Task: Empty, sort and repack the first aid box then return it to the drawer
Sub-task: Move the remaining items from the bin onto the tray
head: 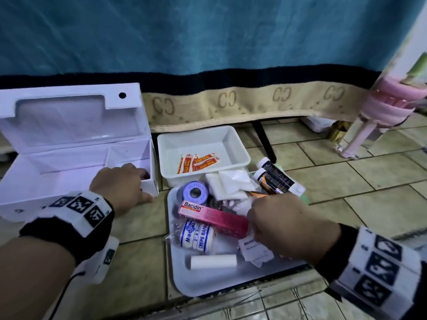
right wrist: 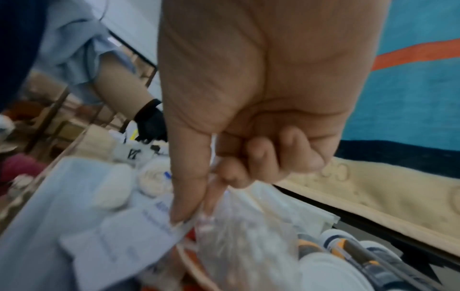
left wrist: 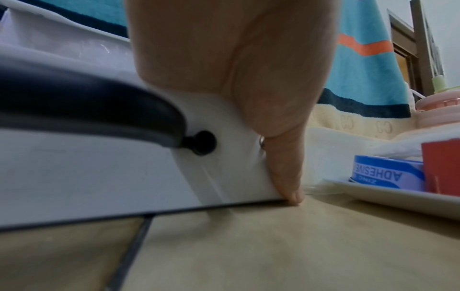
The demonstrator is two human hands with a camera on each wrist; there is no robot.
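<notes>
On your left, the first aid box sits open on the tiled floor, lid up and both compartments bare, so emptying looks done and you are in the sorting step. Your left hand grips its near right corner, fingers curled over the wall and thumb pressed down the outside. Just right of it, the small white tub holds only a few plaster strips. Nearer you, the flat tray carries the rest: tape roll, pink Bacidin carton, crepe bandage. Your right hand pinches a clear plastic bag between thumb and forefinger. Next, I judge, lift it clear without dragging neighbours, then group it.
</notes>
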